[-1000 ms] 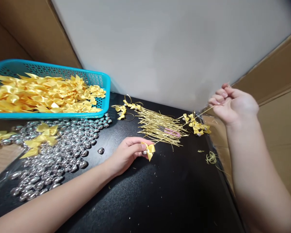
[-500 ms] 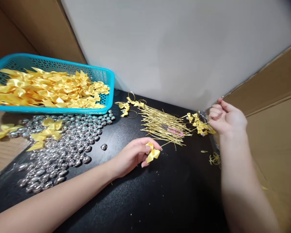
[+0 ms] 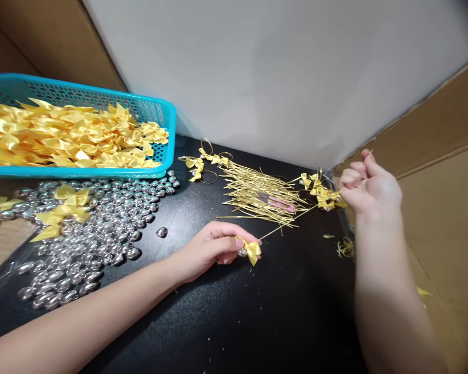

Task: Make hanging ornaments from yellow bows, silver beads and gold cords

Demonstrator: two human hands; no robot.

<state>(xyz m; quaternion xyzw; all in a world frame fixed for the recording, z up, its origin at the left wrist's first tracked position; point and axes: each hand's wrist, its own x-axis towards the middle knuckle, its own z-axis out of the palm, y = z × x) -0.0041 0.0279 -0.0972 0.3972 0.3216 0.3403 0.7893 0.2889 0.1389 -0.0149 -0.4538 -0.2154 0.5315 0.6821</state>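
Note:
My left hand point(image 3: 218, 240) is closed in a pinch on a yellow ribbon bow point(image 3: 253, 252), held above the black table. A silver bead point(image 3: 242, 252) shows beside the bow, against my thumb. From these fingers a thin gold cord point(image 3: 288, 224) runs taut up and right toward my right hand point(image 3: 368, 184). That hand is raised and its fingers are curled shut on the cord; its far end is partly hidden by the fingers. Just behind the left hand lie many loose gold cords point(image 3: 249, 189), with pink-handled thread snips point(image 3: 281, 204) on top.
A turquoise basket point(image 3: 173, 135) full of yellow bows stands at the left. Silver heart-shaped beads point(image 3: 101, 228) spread below it, a few bows point(image 3: 68, 208) among them. Finished-looking bow loops point(image 3: 200, 165) lie at the back, others point(image 3: 322, 192) near the right. Cord scraps point(image 3: 347, 248) lie at the right edge.
The bow in my left hand has turned, and its silver bead now shows. The cord between the hands is visible and stretched. My right hand has moved slightly right.

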